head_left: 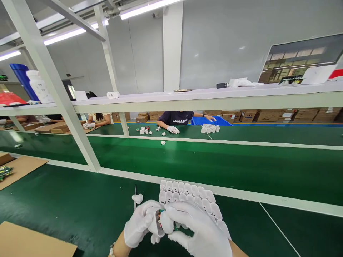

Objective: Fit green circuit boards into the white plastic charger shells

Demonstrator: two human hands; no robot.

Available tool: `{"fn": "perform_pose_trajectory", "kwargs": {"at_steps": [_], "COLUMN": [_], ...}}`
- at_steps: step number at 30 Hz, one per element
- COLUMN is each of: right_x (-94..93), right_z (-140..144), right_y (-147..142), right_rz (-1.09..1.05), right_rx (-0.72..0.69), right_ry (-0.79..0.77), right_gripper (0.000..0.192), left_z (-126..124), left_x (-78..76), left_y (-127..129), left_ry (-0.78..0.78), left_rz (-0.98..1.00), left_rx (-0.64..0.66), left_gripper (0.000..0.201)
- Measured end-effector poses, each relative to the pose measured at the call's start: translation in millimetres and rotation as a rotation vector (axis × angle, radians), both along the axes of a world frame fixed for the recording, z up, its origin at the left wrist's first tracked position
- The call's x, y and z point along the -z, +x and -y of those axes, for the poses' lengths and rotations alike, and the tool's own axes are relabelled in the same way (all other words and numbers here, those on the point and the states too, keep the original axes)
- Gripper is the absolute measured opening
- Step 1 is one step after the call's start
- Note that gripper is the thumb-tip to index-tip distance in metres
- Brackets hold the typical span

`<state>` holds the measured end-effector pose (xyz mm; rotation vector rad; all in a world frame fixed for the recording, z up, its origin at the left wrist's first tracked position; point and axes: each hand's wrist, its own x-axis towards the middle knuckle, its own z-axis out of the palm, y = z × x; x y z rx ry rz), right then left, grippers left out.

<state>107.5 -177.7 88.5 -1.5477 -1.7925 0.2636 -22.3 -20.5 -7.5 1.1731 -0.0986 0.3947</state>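
Note:
Gloved in white, my left hand grips a small white plastic housing whose open side faces right. Inside that opening, bits of green and copper-coloured parts show. My right hand, also gloved, pinches a rounded white piece right against the opening. A sliver of green circuit board shows between the right fingers; how it joins the white piece is hidden. Just behind my hands stand rows of white plastic housings, partly covered by the right hand. A thin pointed tool with a white lump on it lies beyond my left hand.
A green conveyor belt runs behind a pale rail. Cardboard lies at front left, with circuit boards farther back. A slanted post and a shelf frame the bench. Across the belt, a person works.

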Motion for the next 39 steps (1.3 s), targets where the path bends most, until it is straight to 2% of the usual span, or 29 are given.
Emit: {"fn": "perform_pose_trajectory", "kwargs": {"at_steps": [11, 20, 26, 28, 33, 39], "right_x": [3.7, 1.6, 6.1, 6.9, 2.9, 1.2], "right_z": [-2.4, -2.6, -1.9, -1.4, -0.8, -2.2], "right_y": [1.2, -0.2, 1.2, 0.9, 0.8, 1.5], "right_rz": [0.072, 0.097, 0.073, 0.067, 0.078, 0.077], "right_rx": [0.034, 0.055, 0.107, 0.111, 0.042, 0.036], "right_ry": [0.015, -0.074, 0.125, 0.145, 0.080, -0.036], "right_gripper": [0.026, 0.021, 0.017, 0.017, 0.021, 0.021], "left_z": [-1.1, -1.0, -0.4, 0.1, 0.6, 1.8], "left_x": [6.9, 6.7, -1.9, -4.1, -5.8, -8.7], "left_y": [2.4, 4.6, 3.1, 2.3, 2.2, 2.2], "left_ry": [-0.044, -0.022, -0.018, -0.016, -0.030, -0.011], "left_rz": [-0.018, 0.034, 0.037, 0.037, 0.029, -0.004], "left_rx": [0.010, 0.023, 0.011, 0.012, 0.024, 0.002], "left_gripper": [0.035, 0.031, 0.033, 0.033, 0.032, 0.033]}}
